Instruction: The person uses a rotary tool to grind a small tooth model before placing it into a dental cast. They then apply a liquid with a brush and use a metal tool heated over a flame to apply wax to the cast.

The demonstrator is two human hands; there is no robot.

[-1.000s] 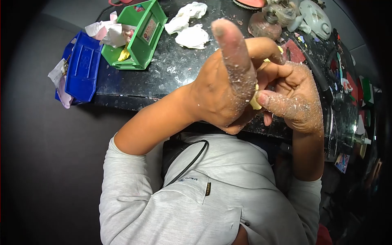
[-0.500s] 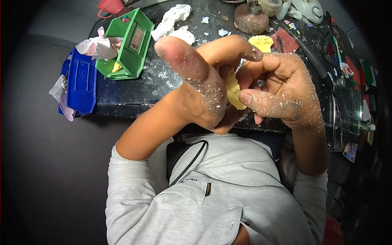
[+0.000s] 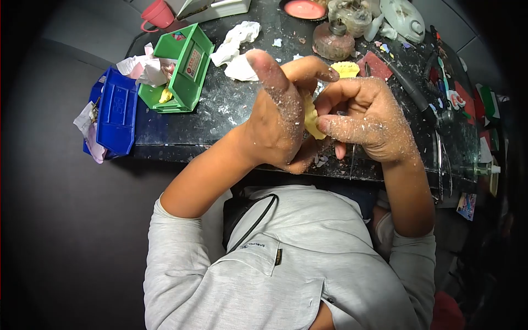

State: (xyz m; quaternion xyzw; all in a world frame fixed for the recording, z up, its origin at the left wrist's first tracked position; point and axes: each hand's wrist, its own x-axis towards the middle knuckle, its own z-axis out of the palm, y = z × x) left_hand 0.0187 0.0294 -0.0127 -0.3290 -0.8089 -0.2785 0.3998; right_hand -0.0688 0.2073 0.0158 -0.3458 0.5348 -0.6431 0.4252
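Both hands hold a small yellow piece (image 3: 313, 122) with a scalloped edge, above the front of the dark table. My left hand (image 3: 278, 118) is wrapped round its left side, the thumb raised. From the right, the fingertips of my right hand (image 3: 366, 118) pinch it. White dust and crumbs coat both hands. Part of the piece is hidden by fingers. A second yellow scalloped piece (image 3: 346, 69) lies on the table just beyond my right hand.
Green bin (image 3: 190, 77) and blue bin (image 3: 116, 118) stand at the left, with crumpled paper (image 3: 242, 41) beside them. Behind the hands are a glass burner (image 3: 333, 43) and a red sheet (image 3: 376, 67). A black-handled tool (image 3: 410, 88) and other tools lie right, near the table's front edge (image 3: 181, 148).
The view has shifted, showing more of the table's far side. Both hands appear slightly higher in the picture and still hold the yellow piece; my left thumb is more upright.
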